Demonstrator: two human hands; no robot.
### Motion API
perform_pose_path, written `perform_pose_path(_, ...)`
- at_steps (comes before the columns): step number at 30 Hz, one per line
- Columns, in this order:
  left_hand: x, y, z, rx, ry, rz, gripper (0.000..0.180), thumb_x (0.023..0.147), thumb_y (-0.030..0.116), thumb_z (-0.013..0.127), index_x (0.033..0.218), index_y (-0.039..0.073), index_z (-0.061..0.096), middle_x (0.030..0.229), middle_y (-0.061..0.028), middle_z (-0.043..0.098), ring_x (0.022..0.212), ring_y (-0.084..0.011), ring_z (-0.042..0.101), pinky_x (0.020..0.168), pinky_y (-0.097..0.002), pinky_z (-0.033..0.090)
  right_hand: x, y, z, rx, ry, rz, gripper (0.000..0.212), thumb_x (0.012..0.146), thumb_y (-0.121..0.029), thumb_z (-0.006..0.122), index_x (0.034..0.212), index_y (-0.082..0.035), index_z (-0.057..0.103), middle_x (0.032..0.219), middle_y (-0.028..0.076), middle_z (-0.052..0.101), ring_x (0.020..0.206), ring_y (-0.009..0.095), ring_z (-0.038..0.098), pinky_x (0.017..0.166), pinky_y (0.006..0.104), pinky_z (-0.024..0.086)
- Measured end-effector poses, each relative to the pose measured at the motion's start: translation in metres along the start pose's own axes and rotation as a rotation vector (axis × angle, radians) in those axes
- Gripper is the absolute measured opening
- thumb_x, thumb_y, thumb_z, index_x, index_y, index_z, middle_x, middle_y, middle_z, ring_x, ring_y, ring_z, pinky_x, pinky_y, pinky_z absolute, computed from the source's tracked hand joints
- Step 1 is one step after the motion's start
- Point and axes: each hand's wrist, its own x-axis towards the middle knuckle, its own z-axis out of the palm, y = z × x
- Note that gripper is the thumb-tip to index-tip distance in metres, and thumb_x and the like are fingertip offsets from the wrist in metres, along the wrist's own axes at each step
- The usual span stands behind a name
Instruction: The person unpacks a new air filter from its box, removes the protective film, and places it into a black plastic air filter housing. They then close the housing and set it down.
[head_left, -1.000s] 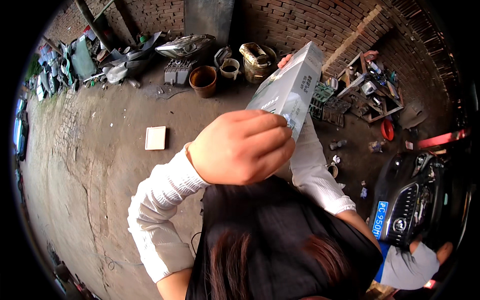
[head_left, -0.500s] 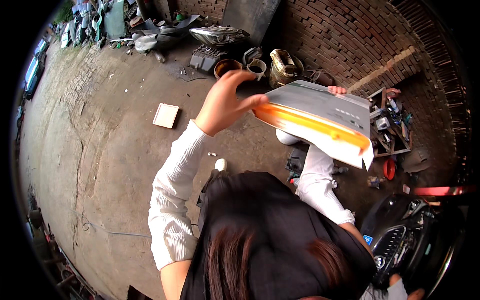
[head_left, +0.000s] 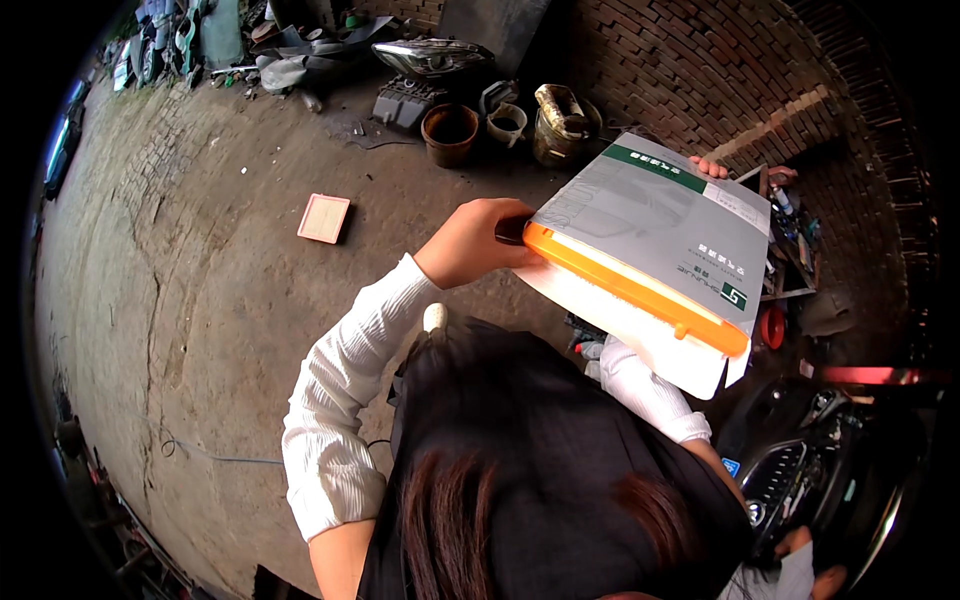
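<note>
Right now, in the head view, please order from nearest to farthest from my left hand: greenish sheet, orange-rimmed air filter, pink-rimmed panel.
1. Orange-rimmed air filter: right beside your left hand.
2. Pink-rimmed panel: floor, left side.
3. Greenish sheet: upper left background.

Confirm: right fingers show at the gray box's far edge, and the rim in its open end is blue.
The rim is orange, not blue, in the head view; the right hand's fingers do show at the far edge of the gray box.
</note>
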Motion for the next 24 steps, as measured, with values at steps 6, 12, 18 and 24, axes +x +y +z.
perform_pose_path(6, 0.003, -0.013, 0.009, -0.245, 0.031, -0.081, 0.044, 0.08, -0.001, 0.066, 0.122, -0.009, 0.054, 0.109, -0.0118, 0.065, 0.099, -0.0129, 0.061, 0.089, -0.0272, 0.05, -0.002, -0.011, 0.001, -0.03, -0.014, -0.025, 0.043, 0.094, -0.037, 0.049, 0.121, -0.003, 0.051, 0.11, 0.01, 0.058, 0.103, 0.021, 0.053, 0.099, 0.0358, 0.038)
perform_pose_path(12, 0.003, -0.018, 0.016, -0.445, -0.031, -0.124, 0.028, 0.082, -0.008, 0.058, 0.11, -0.006, 0.063, 0.101, -0.0078, 0.068, 0.095, -0.0113, 0.062, 0.086, -0.026, 0.05, -0.001, -0.012, -0.001, -0.022, -0.023, -0.026, 0.043, 0.095, -0.038, 0.047, 0.121, -0.004, 0.051, 0.111, 0.01, 0.058, 0.104, 0.021, 0.053, 0.1, 0.0366, 0.037)
perform_pose_path(18, 0.002, 0.004, 0.01, -0.308, 0.137, 0.119, 0.024, 0.081, -0.01, 0.048, 0.095, -0.004, 0.066, 0.089, -0.0088, 0.071, 0.085, -0.0156, 0.066, 0.08, -0.0288, 0.051, 0.001, 0.008, -0.003, 0.031, -0.038, -0.015, 0.043, 0.096, -0.038, 0.045, 0.121, -0.004, 0.051, 0.112, 0.01, 0.058, 0.105, 0.022, 0.054, 0.101, 0.0375, 0.037)
perform_pose_path(24, -0.021, 0.057, -0.02, 0.281, 0.433, 0.371, 0.022, 0.078, -0.003, 0.065, 0.1, 0.003, 0.068, 0.097, -0.0101, 0.063, 0.087, -0.0219, 0.062, 0.078, -0.0303, 0.05, -0.001, -0.004, -0.008, 0.038, -0.052, -0.034, 0.043, 0.097, -0.039, 0.043, 0.122, -0.005, 0.052, 0.113, 0.01, 0.059, 0.106, 0.022, 0.054, 0.102, 0.0384, 0.037)
